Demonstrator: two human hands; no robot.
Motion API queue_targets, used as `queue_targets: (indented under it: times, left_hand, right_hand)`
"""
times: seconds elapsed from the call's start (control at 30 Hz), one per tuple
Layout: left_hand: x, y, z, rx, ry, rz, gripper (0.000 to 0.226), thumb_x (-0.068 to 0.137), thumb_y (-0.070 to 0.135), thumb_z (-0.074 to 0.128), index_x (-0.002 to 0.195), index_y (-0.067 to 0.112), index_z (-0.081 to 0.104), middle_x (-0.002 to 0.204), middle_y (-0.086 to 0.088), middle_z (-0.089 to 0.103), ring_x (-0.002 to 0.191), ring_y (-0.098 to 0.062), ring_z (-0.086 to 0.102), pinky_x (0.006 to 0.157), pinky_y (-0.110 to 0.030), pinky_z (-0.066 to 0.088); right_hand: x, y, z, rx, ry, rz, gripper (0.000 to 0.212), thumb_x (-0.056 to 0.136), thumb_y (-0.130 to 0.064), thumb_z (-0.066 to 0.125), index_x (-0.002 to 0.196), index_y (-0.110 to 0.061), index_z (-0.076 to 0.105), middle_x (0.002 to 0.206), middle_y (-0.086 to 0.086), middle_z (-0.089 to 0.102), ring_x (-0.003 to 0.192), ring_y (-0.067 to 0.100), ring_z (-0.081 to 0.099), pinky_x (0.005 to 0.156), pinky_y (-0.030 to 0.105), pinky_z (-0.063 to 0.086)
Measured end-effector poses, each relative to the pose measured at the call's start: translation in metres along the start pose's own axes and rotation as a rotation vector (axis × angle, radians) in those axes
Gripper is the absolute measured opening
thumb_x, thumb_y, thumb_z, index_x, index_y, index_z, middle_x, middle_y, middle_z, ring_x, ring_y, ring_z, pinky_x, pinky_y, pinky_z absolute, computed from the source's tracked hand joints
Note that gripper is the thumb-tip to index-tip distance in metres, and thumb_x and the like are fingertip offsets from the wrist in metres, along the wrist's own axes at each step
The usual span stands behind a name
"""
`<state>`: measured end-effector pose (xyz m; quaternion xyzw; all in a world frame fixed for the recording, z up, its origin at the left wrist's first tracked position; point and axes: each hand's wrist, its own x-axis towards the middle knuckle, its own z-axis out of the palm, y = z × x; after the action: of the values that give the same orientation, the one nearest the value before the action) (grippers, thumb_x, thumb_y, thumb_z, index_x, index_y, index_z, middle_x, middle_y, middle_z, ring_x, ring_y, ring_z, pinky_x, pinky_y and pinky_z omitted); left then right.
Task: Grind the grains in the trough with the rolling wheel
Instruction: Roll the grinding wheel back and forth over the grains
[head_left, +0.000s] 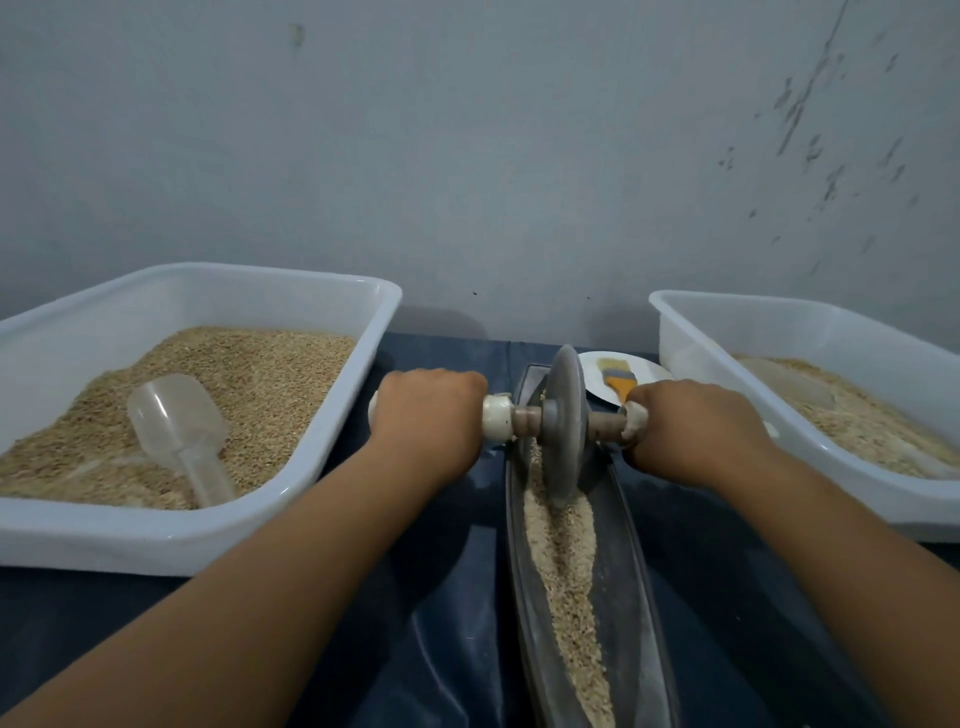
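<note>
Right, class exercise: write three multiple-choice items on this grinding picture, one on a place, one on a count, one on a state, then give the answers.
1. Where does the clear plastic scoop lie?
A. in the left white tub
B. on the dark cloth
C. in the trough

2. How many white plastic tubs hold grain?
A. one
B. two
C. three

3. How are the hands?
A. both idle
B. one gripping
C. both gripping the axle

Answers: 1 A, it rests on the grain in the left white tub. 2 B, the other tub is at the right. 3 C, the left hand and right hand hold the grey stone wheel by its axle ends.
</note>
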<state>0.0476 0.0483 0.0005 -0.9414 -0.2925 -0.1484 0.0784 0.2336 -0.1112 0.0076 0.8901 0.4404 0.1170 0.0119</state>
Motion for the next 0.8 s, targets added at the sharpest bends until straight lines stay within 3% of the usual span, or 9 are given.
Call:
queue_targets:
  times: [0.1,0.2,0.3,0.4,0.6,0.73,0.8]
  left_hand:
    - [-0.014,0.000,0.003,0.074,0.084,0.060,0.027,0.078,0.031,0.069,0.083,0.029,0.043,0.065,0.008,0.040,0.067,-0.017,0.050,0.065,-0.032,0.037]
    - [-0.013,0.003,0.004,0.123,0.174,0.128,0.033,0.076,0.031,0.070,0.079,0.030,0.037,0.060,0.008,0.032,0.063,-0.017,0.044,0.064,-0.033,0.032]
    - [0.004,0.005,-0.006,0.105,0.079,0.110,0.033,0.077,0.040,0.071,0.083,0.029,0.041,0.069,0.008,0.042,0.069,-0.018,0.047,0.068,-0.033,0.035]
    - [0.009,0.002,-0.006,0.050,0.031,0.063,0.027,0.079,0.038,0.070,0.086,0.029,0.046,0.069,0.007,0.042,0.071,-0.019,0.050,0.069,-0.033,0.039]
    - [-0.013,-0.002,0.015,0.061,0.115,0.054,0.026,0.076,0.031,0.069,0.080,0.029,0.044,0.062,0.009,0.040,0.063,-0.016,0.050,0.063,-0.032,0.039]
    - [0.011,0.002,-0.003,0.057,0.027,0.052,0.024,0.078,0.036,0.072,0.091,0.028,0.053,0.073,0.007,0.046,0.072,-0.018,0.052,0.069,-0.032,0.042]
    - [0.013,0.006,-0.007,0.067,0.040,0.064,0.025,0.078,0.037,0.072,0.094,0.029,0.055,0.073,0.007,0.046,0.072,-0.018,0.051,0.070,-0.033,0.042]
  right_hand:
    - [-0.016,0.007,0.011,0.065,-0.079,0.020,0.010,0.069,-0.038,0.061,0.069,-0.033,0.052,0.067,-0.012,0.059,0.063,0.008,0.057,0.054,0.025,0.044]
    - [-0.024,0.012,0.016,0.118,-0.106,0.026,0.011,0.068,-0.041,0.059,0.066,-0.033,0.052,0.065,-0.012,0.059,0.060,0.005,0.056,0.050,0.025,0.040]
    - [-0.012,0.006,0.011,0.138,-0.155,0.030,0.013,0.075,-0.036,0.061,0.068,-0.030,0.052,0.070,-0.009,0.060,0.065,0.009,0.057,0.055,0.027,0.044]
    - [-0.002,0.001,0.004,0.078,-0.072,0.047,0.015,0.076,-0.039,0.063,0.071,-0.031,0.051,0.070,-0.012,0.057,0.065,0.008,0.052,0.055,0.026,0.039]
    - [-0.012,0.008,0.007,0.061,-0.101,-0.018,0.007,0.066,-0.037,0.059,0.068,-0.032,0.054,0.064,-0.010,0.060,0.059,0.007,0.056,0.049,0.025,0.040]
    - [0.004,0.002,0.002,0.067,-0.066,0.005,0.015,0.075,-0.038,0.064,0.070,-0.030,0.053,0.070,-0.013,0.054,0.064,0.007,0.050,0.058,0.027,0.040]
    - [0.004,0.005,0.007,0.106,-0.105,0.030,0.015,0.074,-0.037,0.066,0.070,-0.029,0.054,0.072,-0.011,0.058,0.068,0.011,0.055,0.062,0.030,0.049]
